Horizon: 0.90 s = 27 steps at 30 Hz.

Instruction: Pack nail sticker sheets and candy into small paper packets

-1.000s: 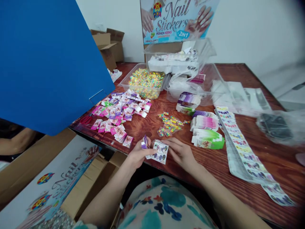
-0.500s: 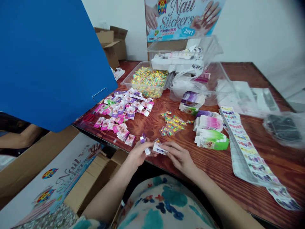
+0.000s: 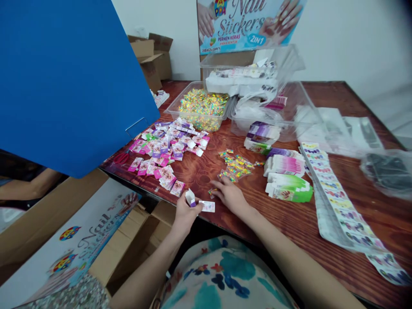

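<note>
Two hands are at work at the near edge of the wooden table point(image 3: 354, 180). A small white and purple box point(image 3: 190, 198) with its flap open is pinched in the left hand point(image 3: 185, 214), and a folded sticker sheet point(image 3: 207, 206) sticks out from it to the right. Left of and beyond that hand, a heap of finished pink and purple packets point(image 3: 167, 150) is spread out. The right hand point(image 3: 230, 195) is laid flat just right of the box, its fingers narrowed on a small candy sachet point(image 3: 212, 192); whether the sachet is gripped or only touched cannot be told. The step in hand is judged to be the filling of the box, sheet partly in and sachet being fetched. A firm pinch on the sachet and a held-open flap would be called for next. Just beyond the right hand more candy sachets point(image 3: 236, 165) are scattered, so two could be caught at once. Further right, flat box blanks point(image 3: 286, 180) are stacked, then a long sticker strip point(image 3: 334, 201). A blue board point(image 3: 64, 77) hides the far left.
</note>
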Tool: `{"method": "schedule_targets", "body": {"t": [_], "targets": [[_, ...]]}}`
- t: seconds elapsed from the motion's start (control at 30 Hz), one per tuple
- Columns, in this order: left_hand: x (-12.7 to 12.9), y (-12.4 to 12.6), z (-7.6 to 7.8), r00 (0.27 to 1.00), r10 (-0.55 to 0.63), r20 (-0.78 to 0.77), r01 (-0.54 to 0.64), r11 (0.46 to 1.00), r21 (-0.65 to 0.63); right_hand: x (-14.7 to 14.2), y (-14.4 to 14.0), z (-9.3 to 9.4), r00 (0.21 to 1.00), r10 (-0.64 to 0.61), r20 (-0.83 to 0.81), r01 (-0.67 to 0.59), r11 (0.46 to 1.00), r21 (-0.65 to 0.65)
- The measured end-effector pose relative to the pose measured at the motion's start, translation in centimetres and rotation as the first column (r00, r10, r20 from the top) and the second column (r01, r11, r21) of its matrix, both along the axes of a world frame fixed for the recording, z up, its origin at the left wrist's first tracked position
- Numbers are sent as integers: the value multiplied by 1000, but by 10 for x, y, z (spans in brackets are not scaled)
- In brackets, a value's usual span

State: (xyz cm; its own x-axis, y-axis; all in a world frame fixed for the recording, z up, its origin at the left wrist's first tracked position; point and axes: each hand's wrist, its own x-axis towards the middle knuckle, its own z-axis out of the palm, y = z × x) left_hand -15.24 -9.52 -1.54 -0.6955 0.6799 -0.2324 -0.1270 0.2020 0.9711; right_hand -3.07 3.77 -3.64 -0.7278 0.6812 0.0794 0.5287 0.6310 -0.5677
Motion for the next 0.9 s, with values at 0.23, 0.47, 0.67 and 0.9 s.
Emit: {"method": "schedule_targets", "body": {"t": [0.23, 0.47, 0.67, 0.9], "targets": [[-6, 3, 0, 980, 107, -165, -103, 994, 33, -1, 1, 1, 986, -17, -166, -17, 980, -200], [3, 16, 1, 982, 106, 153, -127, 983, 133, 2, -21, 10, 846, -121, -519, -165, 866, -471], [9, 19, 12, 945, -34, 326, -34, 979, 201, 4, -12, 11, 831, -153, -534, -131, 880, -456], [9, 23, 12, 990, -34, 140, 13, 989, 148, 5, -12, 12, 800, -304, -516, -283, 568, -773]]}}
